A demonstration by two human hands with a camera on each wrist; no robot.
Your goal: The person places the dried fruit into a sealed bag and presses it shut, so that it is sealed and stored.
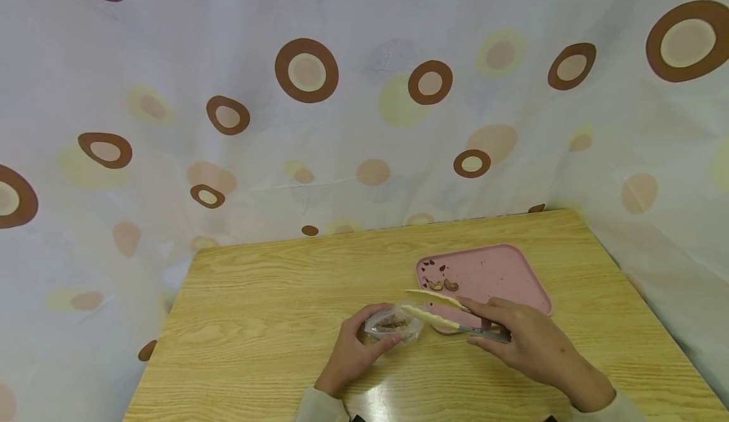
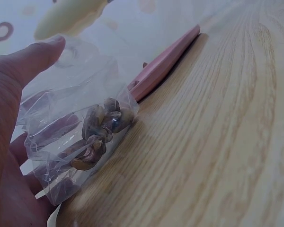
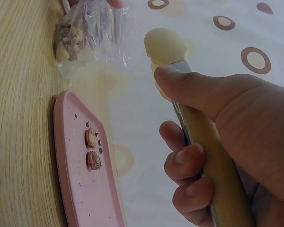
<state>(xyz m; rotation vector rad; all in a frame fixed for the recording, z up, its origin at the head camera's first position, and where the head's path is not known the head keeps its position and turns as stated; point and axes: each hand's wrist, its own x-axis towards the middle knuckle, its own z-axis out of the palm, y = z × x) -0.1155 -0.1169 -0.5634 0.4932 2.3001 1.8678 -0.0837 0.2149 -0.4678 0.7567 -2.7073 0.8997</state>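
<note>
My left hand (image 1: 352, 353) grips a clear plastic bag (image 1: 373, 329) between thumb and fingers, its mouth turned upward. Several brownish cashews (image 2: 97, 132) lie in the bottom of the bag. In my right hand (image 1: 532, 341) is a pair of tongs (image 1: 435, 318) with cream tips and metal arms. The tips stand apart, with nothing between them, and one overlaps the bag's right edge in the head view. Two cashews lie on a pink tray (image 1: 495, 273): one paler (image 3: 91, 138), one with dark skin (image 3: 93, 161).
Dark skin flakes (image 1: 442, 268) and fine crumbs are scattered on the tray, mostly at its left end. The tray lies on a wood-grain table (image 1: 267, 321). A white sheet (image 1: 353, 124) with brown and yellow circles hangs behind the table and along its sides.
</note>
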